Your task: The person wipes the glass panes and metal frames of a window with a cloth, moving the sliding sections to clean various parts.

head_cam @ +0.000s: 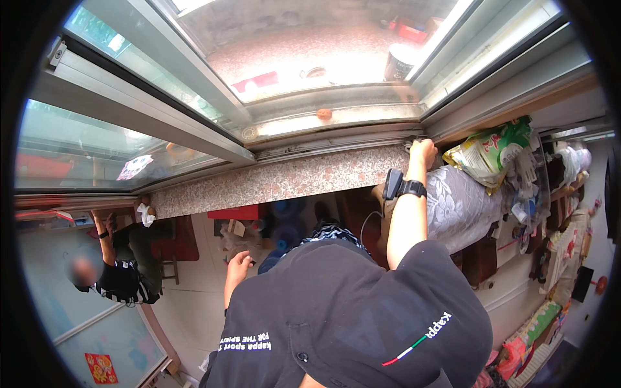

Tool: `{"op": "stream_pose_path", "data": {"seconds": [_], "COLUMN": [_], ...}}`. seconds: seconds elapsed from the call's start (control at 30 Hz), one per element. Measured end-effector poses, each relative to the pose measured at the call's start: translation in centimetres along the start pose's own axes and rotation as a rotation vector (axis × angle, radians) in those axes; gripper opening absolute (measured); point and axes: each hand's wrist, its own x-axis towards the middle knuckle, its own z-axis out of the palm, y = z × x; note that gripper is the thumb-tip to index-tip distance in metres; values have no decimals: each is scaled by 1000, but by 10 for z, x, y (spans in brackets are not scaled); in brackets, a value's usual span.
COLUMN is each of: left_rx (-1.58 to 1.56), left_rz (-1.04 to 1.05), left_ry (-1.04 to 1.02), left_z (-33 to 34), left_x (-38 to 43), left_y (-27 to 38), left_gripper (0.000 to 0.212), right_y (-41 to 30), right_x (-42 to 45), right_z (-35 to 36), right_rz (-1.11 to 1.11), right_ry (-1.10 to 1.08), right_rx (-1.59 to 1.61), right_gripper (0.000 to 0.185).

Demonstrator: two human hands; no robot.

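My right hand (423,151) reaches out to the right end of the speckled stone windowsill (291,175). Its fingers are closed on a crumpled greyish cloth (410,144) beside the metal window track (335,140). A black device is strapped to that wrist. Down by my left side hangs my left hand (239,264), away from the sill, with its fingers loosely curled; a small dark thing shows at the fingertips, too small to name.
At the right, a green and white plastic bag (495,150) lies on a lace-covered surface (451,203). Large blue water bottles (284,233) stand under the sill. Another person (126,262) sits at the left. A white crumpled tissue (146,215) hangs at the sill's left end.
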Motion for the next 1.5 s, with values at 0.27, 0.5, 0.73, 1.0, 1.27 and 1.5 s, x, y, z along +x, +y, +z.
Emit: {"op": "stream_pose_path", "data": {"seconds": [0.27,0.5,0.73,1.0,1.27,1.5], "left_rx": [34,40,59,28,-22,45], "left_rz": [27,-1,21,28,-10,-82], "left_ry": [18,-31,-43,-16,-14,-31], "left_z": [1,6,-12,-25,-19,-18], "left_x": [-3,-3,11,6,-2,1], "left_y": [13,10,3,-23,-1,-13], "left_gripper": [30,29,30,30,31,30], "right_y": [0,10,-15,4,12,15], "right_x": [18,-3,-83,-5,37,20], "right_z": [32,70,100,32,39,46], "right_rz": [30,-209,-487,-197,234,-49], "right_ry": [78,-48,-260,-3,155,203], "right_rx": [58,63,202,112,178,110], "right_gripper": [18,23,29,23,23,18]}}
